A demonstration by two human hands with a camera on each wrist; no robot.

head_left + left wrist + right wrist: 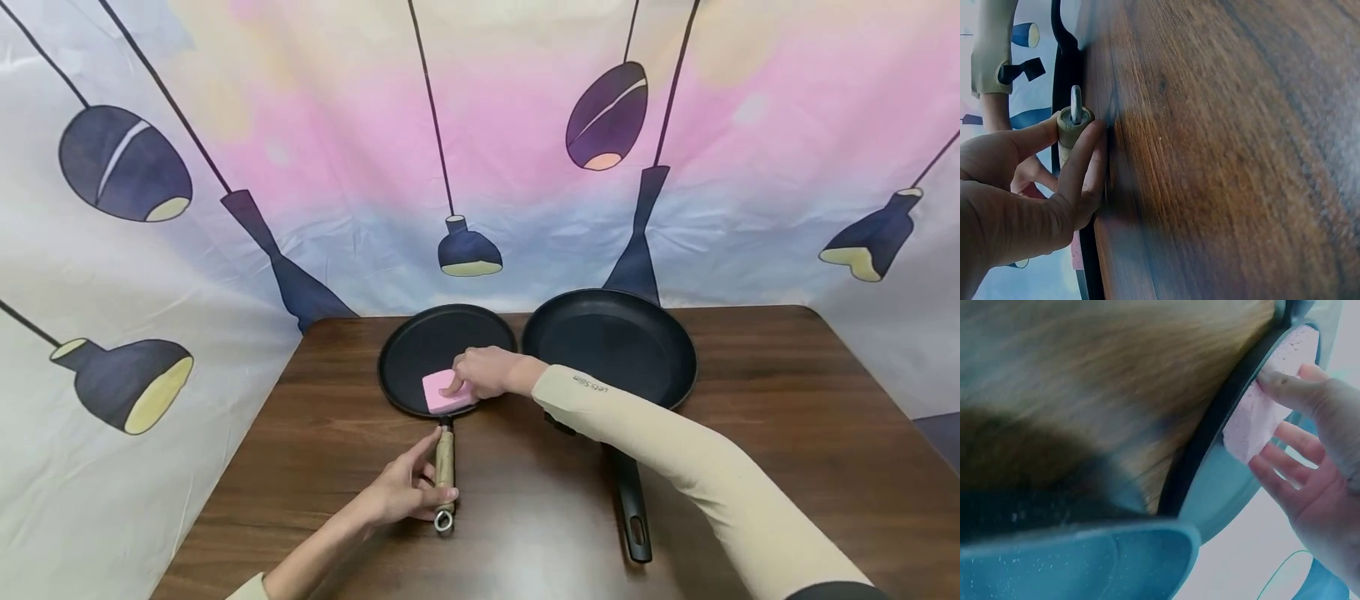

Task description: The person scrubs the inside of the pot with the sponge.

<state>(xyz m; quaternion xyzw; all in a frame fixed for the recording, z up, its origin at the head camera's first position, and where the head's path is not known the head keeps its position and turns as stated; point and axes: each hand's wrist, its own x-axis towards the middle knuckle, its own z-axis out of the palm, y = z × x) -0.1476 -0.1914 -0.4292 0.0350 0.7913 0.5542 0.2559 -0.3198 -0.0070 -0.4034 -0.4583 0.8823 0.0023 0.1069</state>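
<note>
I have my left hand (408, 493) wrapped around the pale wooden handle (445, 467) of the small flat pan (420, 346), steadying it on the surface (337, 433). My right hand (487, 372) presses a pink sponge (442, 393) with curled fingers against the pan's near rim, just above that handle. I judge this is mid-scrub; next calls for sweeping the sponge across the matte black disc. The sponge looks soft, porous, squarish. Right of the small pan sits a deeper round black pan (611, 342), rims nearly touching.
</note>
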